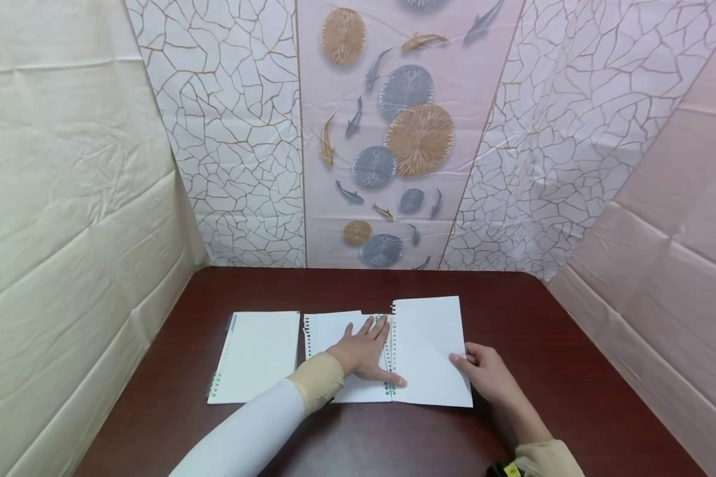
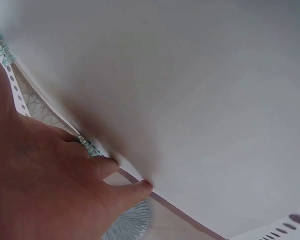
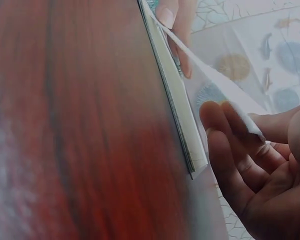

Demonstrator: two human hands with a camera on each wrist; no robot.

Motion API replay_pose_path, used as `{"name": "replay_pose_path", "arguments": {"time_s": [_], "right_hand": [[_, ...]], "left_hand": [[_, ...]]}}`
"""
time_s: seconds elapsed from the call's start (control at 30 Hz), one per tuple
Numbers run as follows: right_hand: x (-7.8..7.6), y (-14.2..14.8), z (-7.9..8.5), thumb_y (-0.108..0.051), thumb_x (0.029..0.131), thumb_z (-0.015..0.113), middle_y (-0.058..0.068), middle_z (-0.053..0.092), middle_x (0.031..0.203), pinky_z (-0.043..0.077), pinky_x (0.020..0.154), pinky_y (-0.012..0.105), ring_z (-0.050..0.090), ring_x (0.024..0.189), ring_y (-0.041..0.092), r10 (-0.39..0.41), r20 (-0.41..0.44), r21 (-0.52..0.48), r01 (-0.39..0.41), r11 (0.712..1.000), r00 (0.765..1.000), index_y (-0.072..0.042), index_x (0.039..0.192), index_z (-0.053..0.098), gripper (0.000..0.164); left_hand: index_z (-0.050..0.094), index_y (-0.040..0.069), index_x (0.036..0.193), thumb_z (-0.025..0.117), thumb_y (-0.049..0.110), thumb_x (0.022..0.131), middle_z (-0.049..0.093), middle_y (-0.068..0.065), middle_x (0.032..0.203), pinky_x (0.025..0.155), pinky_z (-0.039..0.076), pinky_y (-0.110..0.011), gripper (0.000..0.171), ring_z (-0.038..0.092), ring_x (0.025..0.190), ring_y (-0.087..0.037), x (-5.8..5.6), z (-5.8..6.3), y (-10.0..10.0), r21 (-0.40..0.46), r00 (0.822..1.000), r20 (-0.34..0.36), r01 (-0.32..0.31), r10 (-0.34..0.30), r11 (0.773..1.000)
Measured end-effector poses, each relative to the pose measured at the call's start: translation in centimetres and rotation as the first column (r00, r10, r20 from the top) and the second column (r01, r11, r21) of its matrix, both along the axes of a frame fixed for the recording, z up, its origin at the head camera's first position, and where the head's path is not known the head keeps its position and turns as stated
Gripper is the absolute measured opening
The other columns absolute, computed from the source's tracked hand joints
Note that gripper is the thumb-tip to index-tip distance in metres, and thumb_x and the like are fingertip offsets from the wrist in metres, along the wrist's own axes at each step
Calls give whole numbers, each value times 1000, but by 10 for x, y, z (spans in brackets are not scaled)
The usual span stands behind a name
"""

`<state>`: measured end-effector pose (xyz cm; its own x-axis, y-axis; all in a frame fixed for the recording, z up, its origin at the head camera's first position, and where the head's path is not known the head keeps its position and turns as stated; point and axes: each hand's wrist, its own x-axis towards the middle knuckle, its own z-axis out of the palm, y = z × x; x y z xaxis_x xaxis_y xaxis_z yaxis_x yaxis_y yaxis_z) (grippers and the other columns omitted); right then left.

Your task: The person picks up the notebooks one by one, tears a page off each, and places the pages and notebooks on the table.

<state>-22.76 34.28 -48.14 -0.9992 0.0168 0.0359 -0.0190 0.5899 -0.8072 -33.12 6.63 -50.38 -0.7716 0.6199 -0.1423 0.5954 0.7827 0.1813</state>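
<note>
A white sheet [image 1: 429, 351] with a punched left edge is held at its right edge by my right hand [image 1: 489, 374], thumb on top. In the right wrist view, the sheet [image 3: 220, 82] slants up from a notebook [image 3: 177, 105], pinched by the right hand [image 3: 260, 185]. My left hand [image 1: 364, 351] lies with fingers spread over white pages [image 1: 334, 331], its thumb reaching onto the sheet. Green binder rings [image 1: 388, 389] show beside that thumb. In the left wrist view, the left hand's fingertips [image 2: 145, 186] touch the page edge.
Another notebook [image 1: 259, 358] with green rings lies open on the left. All the paper rests on a dark red-brown table [image 1: 358, 430]. Patterned cloth [image 1: 244, 132] hangs behind the table, and pale creased cloth [image 1: 83, 232] hangs at both sides.
</note>
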Motion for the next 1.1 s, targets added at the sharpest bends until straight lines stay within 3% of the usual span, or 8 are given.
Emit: {"name": "replay_pose_path", "arguments": {"time_s": [0.23,0.5,0.73,0.93,1.1], "right_hand": [[8,2,-2,-21,106,67,-4,36,62,29,50,25,27,54,9,-4,54,-26,5,1000,999,0,98,62,23],[15,14,1,-19,108,65,2,60,73,42,56,27,52,64,14,-44,84,-95,52,994,995,8,123,65,31],[18,25,1,-24,108,65,4,61,75,44,56,26,53,64,13,-60,86,-148,73,986,994,8,126,63,37],[14,37,7,-25,110,62,16,75,107,62,73,37,74,89,22,-43,117,-246,71,967,992,12,145,52,52],[5,60,18,-28,108,65,15,73,108,61,73,37,70,88,20,-70,106,-155,86,984,992,13,136,58,49]], "left_hand": [[10,12,172,57,98,74,-2,-1,179,128,12,-61,138,3,164,-26,0,-3,1,-1,1000,11,6,-6,1000],[9,14,172,59,97,74,-6,1,179,128,9,-61,138,1,164,-25,-4,-5,-2,12,1000,13,12,-12,1000],[5,15,172,57,98,73,-9,2,178,128,8,-61,139,-2,164,-24,-6,-7,-3,6,1000,17,10,-11,1000],[12,14,172,57,96,76,-1,1,179,128,13,-59,134,5,164,-25,4,5,-4,-12,1000,7,-1,1,1000],[14,15,172,55,98,75,1,1,179,128,14,-60,134,7,164,-25,5,7,-4,-19,1000,1,-1,1,1000]]}}
